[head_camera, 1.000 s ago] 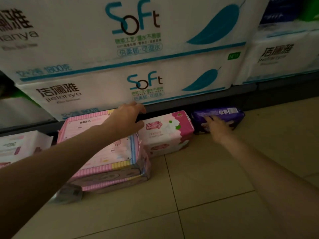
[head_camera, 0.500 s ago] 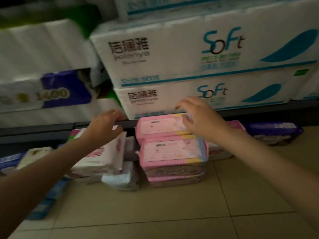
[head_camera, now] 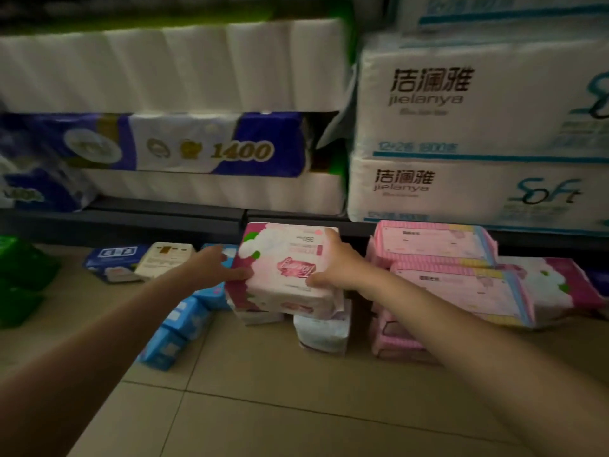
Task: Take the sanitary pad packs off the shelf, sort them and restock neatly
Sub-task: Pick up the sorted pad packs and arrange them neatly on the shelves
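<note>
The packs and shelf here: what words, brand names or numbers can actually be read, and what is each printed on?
"1400": blue and white tissue pack.
"洁澜雅 jielanya": upper white tissue pack.
"洁澜雅 jielanya" and "Soft": lower white tissue pack.
"350": upside down on the pink and white pad pack that both hands grip; its red script logo is unreadable.
Print on the pink striped packs, blue packs and floor packs: too blurred.

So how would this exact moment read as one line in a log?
left hand: grips left edge of pink-and-white plastic pad pack | right hand: grips its right edge | pack: atop floor stack
</note>
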Available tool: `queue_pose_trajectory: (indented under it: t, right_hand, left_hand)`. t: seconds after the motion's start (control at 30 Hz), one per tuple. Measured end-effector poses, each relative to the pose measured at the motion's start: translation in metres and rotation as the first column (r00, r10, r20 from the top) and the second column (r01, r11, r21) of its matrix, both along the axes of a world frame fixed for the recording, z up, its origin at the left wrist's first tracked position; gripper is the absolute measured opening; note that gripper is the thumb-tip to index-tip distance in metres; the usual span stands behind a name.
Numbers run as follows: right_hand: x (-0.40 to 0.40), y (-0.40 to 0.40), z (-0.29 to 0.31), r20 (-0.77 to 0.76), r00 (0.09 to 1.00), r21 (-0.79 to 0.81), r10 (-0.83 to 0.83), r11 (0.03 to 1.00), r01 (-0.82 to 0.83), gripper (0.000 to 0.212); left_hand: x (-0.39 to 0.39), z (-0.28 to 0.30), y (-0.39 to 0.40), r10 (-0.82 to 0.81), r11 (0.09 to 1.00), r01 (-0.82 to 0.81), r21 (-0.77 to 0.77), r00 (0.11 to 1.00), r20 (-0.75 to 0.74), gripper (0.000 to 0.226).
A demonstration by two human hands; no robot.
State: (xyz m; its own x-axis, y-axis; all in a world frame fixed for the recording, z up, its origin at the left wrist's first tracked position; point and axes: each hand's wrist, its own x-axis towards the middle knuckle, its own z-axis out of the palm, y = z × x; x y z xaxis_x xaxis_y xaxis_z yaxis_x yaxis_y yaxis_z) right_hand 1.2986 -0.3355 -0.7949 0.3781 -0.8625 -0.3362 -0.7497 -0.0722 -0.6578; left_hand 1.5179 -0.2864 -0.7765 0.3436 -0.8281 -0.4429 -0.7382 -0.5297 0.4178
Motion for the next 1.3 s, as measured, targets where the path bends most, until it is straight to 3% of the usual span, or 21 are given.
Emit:
queue_pose_trajectory:
  t: [0.17, 0.3, 0.37, 0.43, 0.5, 0.6, 0.67, 0.8, 0.87, 0.93, 1.0, 1.03, 1.1, 1.13, 1.2, 1.3]
  right_hand:
    - [0.01, 0.004, -0.01, 0.181, 0.97, 0.052, -0.164, 0.986, 0.157, 0.103]
    - [0.008, 0.017, 0.019, 0.307, 0.941, -0.119, -0.139, 0.976, 0.183, 0.09]
    - [0.004, 0.014, 0.056, 0.391, 0.905, -0.206, -0.166, 0.943, 0.262, 0.086]
    - [0.002, 0.006, 0.095, 0.431, 0.879, -0.358, -0.204, 0.855, 0.375, 0.079]
    - [0.0, 0.007, 0.134, 0.422, 0.894, -0.518, -0.149, 0.77, 0.373, 0.063]
    - [-0.01, 0.021, 0.175, 0.349, 0.932, -0.63, -0.097, 0.712, 0.31, 0.06]
    - [-0.021, 0.032, 0.182, 0.32, 0.938, -0.587, -0.13, 0.75, 0.304, 0.074]
    - [-0.067, 0.038, 0.176, 0.353, 0.919, -0.626, -0.174, 0.686, 0.37, 0.077]
    - [-0.104, 0.038, 0.188, 0.36, 0.903, -0.659, -0.236, 0.62, 0.425, 0.075]
    - [-0.144, 0.039, 0.2, 0.321, 0.891, -0.704, -0.32, 0.548, 0.451, 0.081]
    - [-0.183, 0.041, 0.207, 0.207, 0.88, -0.746, -0.429, 0.512, 0.425, 0.091]
    - [-0.202, 0.044, 0.208, 0.124, 0.868, -0.757, -0.481, 0.52, 0.396, 0.094]
    - [-0.238, 0.049, 0.206, -0.075, 0.836, -0.737, -0.544, 0.595, 0.32, 0.093]
    - [-0.255, 0.051, 0.203, -0.182, 0.82, -0.7, -0.543, 0.657, 0.28, 0.091]
    - [-0.285, 0.054, 0.188, -0.401, 0.784, -0.585, -0.474, 0.791, 0.179, 0.088]
    - [-0.313, 0.052, 0.149, -0.672, 0.71, -0.349, -0.213, 0.936, -0.05, 0.081]
  left_hand:
    - [0.001, -0.003, 0.017, 0.033, 0.999, -0.032, 0.008, 0.964, -0.263, 0.073]
    - [-0.002, -0.003, 0.027, 0.121, 0.984, -0.168, -0.05, 0.859, -0.497, 0.073]
    - [-0.011, 0.011, 0.028, 0.14, 0.964, -0.251, -0.09, 0.762, -0.632, 0.069]
    - [-0.025, 0.026, 0.026, 0.135, 0.941, -0.323, -0.102, 0.633, -0.762, 0.082]
    - [-0.044, 0.04, 0.023, 0.106, 0.924, -0.37, -0.098, 0.493, -0.863, 0.09]
    - [-0.082, 0.057, 0.021, 0.048, 0.918, -0.386, -0.09, 0.334, -0.942, 0.078]
    - [-0.104, 0.062, 0.02, 0.017, 0.929, -0.359, -0.084, 0.27, -0.963, 0.08]
    - [-0.146, 0.068, 0.013, -0.079, 0.975, -0.179, -0.129, 0.265, -0.961, 0.064]
    - [-0.172, 0.074, 0.002, -0.184, 0.979, -0.027, -0.204, 0.328, -0.927, 0.049]
    - [-0.2, 0.077, -0.016, -0.334, 0.942, 0.142, -0.304, 0.484, -0.809, 0.033]
    - [-0.23, 0.078, -0.035, -0.524, 0.848, 0.346, -0.401, 0.652, -0.547, 0.041]
    - [-0.244, 0.076, -0.043, -0.639, 0.762, 0.505, -0.406, 0.687, -0.345, 0.05]
    - [-0.267, 0.067, -0.051, -0.81, 0.549, 0.793, -0.264, 0.582, 0.066, 0.066]
    - [-0.277, 0.06, -0.052, -0.852, 0.471, 0.867, -0.162, 0.495, 0.17, 0.073]
    - [-0.292, 0.046, -0.055, -0.887, 0.437, 0.899, 0.007, 0.43, 0.167, 0.082]
    - [-0.305, 0.03, -0.059, -0.893, 0.415, 0.896, 0.158, 0.369, 0.257, 0.088]
